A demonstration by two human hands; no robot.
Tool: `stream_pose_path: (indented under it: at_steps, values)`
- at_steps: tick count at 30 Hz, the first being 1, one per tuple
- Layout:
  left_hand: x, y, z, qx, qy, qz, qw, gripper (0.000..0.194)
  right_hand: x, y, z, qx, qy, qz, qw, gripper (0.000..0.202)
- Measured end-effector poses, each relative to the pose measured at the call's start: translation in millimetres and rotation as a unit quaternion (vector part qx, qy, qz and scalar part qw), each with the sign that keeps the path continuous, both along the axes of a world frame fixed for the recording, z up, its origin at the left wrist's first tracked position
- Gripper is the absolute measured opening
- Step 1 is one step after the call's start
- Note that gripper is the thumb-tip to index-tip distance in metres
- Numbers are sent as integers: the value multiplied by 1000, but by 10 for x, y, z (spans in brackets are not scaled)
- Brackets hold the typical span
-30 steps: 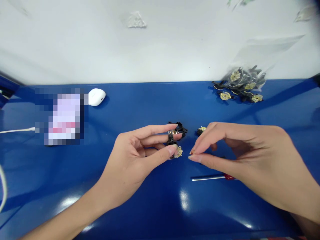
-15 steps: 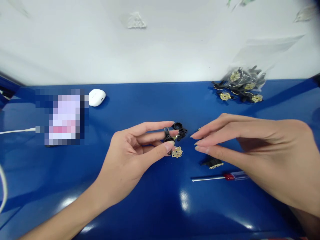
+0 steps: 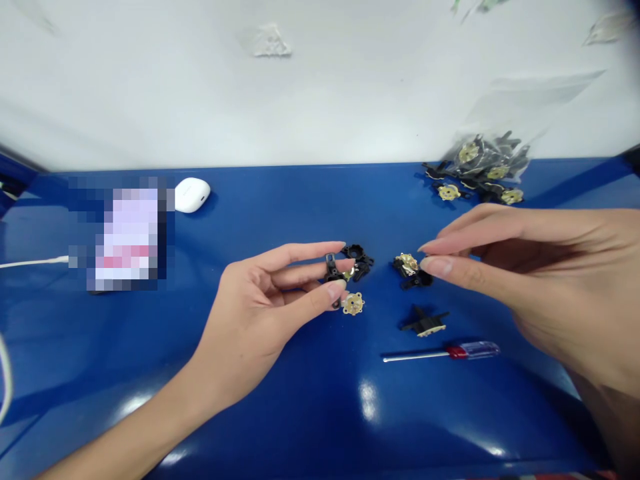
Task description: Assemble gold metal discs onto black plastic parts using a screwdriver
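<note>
My left hand [image 3: 280,300] pinches a small black plastic part [image 3: 331,268] between thumb and fingers. Just beyond its fingertips lie another black part [image 3: 356,252] with a round opening and a loose gold-coloured disc [image 3: 353,304] with small lobed holes. My right hand [image 3: 500,267] is closed in a pinch, its fingertips at the edge of a black part with a gold plate [image 3: 407,263]. Whether they grip that part or something tiny, I cannot make out. Below it, a second black part with a gold edge [image 3: 425,322] rests on the blue table.
A screwdriver [image 3: 457,351] with a red and clear handle lies nearer me. At the back right sits a clear bag [image 3: 500,157] among several black-and-gold parts. On the left are a blurred-out phone [image 3: 130,233], a white cable [image 3: 35,262] and a white case [image 3: 192,195].
My right hand has drawn away to the right and slightly up, its fingertips closer together, uncovering the black-and-gold part and the screwdriver handle. The left hand keeps its hold, almost still.
</note>
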State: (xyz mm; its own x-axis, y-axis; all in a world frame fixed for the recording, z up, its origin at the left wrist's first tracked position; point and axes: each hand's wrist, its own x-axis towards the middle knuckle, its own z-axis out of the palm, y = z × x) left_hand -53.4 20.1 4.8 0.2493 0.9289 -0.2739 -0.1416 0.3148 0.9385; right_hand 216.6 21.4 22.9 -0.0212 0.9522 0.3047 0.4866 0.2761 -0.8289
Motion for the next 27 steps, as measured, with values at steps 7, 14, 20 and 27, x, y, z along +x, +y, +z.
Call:
stream_pose_path:
  at_steps: [7,14,20,27]
  values:
    - [12,2,23,-4,14,-3,1000,39,37,20,24,-16,15,-33,999,11]
    - [37,-19,45,-31,5,-12,999,36,-56,17,10,-55,26,-1,998,11]
    - [38,-40,51,-24,-4,-18,1000,38,-39,-15,60,-70,28,14,997,10]
    - [41,-35,49,-17,-1,-24,1000,41,-15,4,41,-68,37,21,997,11]
